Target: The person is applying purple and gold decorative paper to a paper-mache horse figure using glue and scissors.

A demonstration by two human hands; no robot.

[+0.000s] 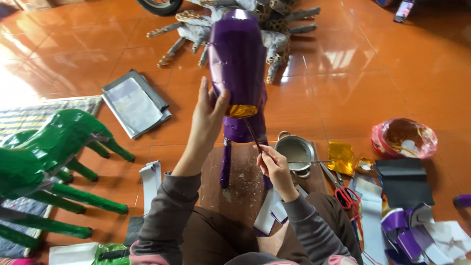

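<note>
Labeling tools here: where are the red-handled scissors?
Head view, lower right: the red-handled scissors lie on the floor, just right of the right hand, below the small metal pot.

I see a flat grey packet (135,104) well left of my left hand (208,115). A gold wrapper (341,157) lies near my right hand (274,167).

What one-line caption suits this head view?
Left hand steadies a purple paper animal figure while right hand applies a thin brush near its gold band.
</note>
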